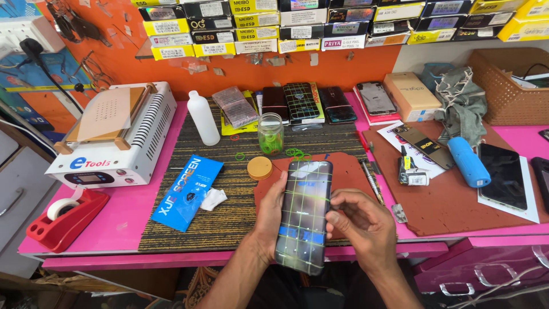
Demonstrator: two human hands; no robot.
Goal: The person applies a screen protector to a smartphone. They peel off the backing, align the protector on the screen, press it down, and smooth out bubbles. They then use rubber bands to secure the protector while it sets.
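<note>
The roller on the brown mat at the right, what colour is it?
The roller is light blue; the head view shows it clearly.

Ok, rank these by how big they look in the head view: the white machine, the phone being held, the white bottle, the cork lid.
1. white machine
2. phone, though it is much nearer the camera, so its true rank is unsure
3. white bottle
4. cork lid

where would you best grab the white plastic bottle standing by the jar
Probably around its straight middle body, coming from the front right. The white bottle stands upright on the striped mat, and its narrow cap gives less to hold. The white machine crowds its left side, while the open glass jar on its right stands apart from it, leaving a gap for fingers. Neither the left hand nor the right hand is near it.
</note>
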